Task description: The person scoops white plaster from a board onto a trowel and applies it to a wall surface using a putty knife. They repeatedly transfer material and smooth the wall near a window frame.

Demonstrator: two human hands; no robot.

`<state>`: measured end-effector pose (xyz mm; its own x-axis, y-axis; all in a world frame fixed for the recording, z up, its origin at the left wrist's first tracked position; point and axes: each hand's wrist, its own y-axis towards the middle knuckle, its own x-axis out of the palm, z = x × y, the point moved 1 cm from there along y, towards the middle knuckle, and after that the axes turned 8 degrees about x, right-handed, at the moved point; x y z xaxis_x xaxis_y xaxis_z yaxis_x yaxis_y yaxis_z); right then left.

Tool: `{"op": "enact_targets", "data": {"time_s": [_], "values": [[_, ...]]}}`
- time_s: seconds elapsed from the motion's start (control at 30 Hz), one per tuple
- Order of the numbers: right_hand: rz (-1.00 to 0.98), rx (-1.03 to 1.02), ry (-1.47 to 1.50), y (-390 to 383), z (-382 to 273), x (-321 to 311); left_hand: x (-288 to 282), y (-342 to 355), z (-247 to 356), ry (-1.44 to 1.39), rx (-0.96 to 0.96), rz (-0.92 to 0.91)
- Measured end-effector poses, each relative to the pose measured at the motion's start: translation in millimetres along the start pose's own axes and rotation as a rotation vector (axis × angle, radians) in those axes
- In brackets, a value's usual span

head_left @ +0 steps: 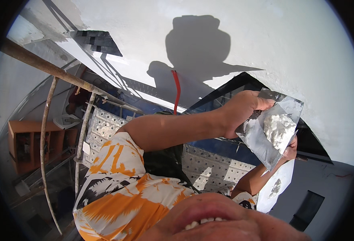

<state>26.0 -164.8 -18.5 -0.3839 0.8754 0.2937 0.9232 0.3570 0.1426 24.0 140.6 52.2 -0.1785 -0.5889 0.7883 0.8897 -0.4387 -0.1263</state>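
My left hand (pixel 247 110) is closed on the edge of a flat metal plastering blade (pixel 293 103), its thumb lying on top. A second metal blade (pixel 268 157) overlaps it, and my right hand (pixel 290 151) is curled at its right edge, the fingers partly hidden. On the overlapping metal sits a thick lump of white plaster (pixel 279 129). Both hands are close together in front of the white wall (pixel 305 52), the left arm stretched across to the right. Where one blade ends under the other is hard to make out.
A red conduit (pixel 177 92) sticks out of the wall. Perforated scaffold planks (pixel 207 164) lie below me, with a scaffold pole (pixel 48 65) and uprights at left. Far below stands a wooden cabinet (pixel 36 140). A dark triangular opening (pixel 311 142) lies behind my hands.
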Motion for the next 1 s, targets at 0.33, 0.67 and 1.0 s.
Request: {"op": "enact_targets", "data": {"time_s": [0.33, 0.67, 1.0], "values": [[-0.502, -0.071, 0.608, 2.2, 54.5, 25.7, -14.3, -3.6, 8.3, 0.164, 0.093, -0.041], [-0.217, 0.289, -0.156, 36.2, 63.0, 55.4, -22.9, -33.4, 9.8, 0.111, 0.272, 0.235], [-0.352, 0.169, 0.178, 36.3, 62.0, 32.9, -38.2, 4.5, -22.4, 0.143, 0.205, -0.056]]}}
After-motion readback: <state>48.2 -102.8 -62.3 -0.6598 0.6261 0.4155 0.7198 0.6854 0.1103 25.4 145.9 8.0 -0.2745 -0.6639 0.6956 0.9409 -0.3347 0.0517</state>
